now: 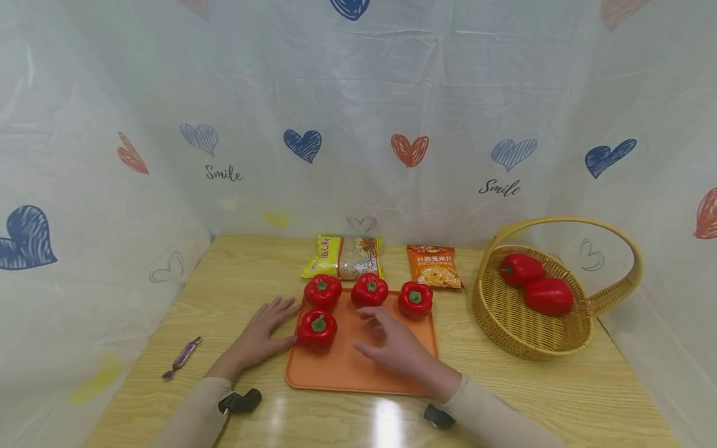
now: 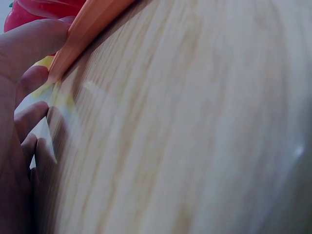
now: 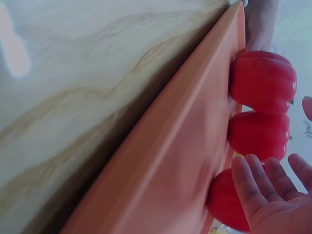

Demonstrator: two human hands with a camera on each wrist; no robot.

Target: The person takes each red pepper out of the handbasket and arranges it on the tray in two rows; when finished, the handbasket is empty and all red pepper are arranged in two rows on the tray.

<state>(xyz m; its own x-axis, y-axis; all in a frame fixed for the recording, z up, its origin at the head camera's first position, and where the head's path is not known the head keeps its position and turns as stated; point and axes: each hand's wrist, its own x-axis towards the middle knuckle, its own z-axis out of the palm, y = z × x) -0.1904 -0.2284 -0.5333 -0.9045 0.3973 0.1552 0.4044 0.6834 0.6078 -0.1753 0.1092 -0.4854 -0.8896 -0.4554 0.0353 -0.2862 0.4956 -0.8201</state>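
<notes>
Four red bell peppers point(image 1: 317, 333) are probably being lined up on an orange tray point(image 1: 347, 374). The left hand point(image 1: 260, 336) is resting spread at its edge; the right hand point(image 1: 399, 345) is hanging above, loose and empty. Gripping one would be needing curled fingers. A heart-covered sheet point(image 1: 347, 81) is hanging behind the wooden table point(image 1: 571, 392).

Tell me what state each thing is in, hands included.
Four red peppers, upright, stems up
Orange tray, flat, with those four on it
Wicker basket, handle up, holding two peppers
Basket peppers, lying on their sides
Yellow packet, lying down, seems sealed
Orange packet, lying down, seems sealed
Candy, wrapped
Left hand, fingers spread, at the tray's left edge
Right hand, over the tray, holding nothing
</notes>
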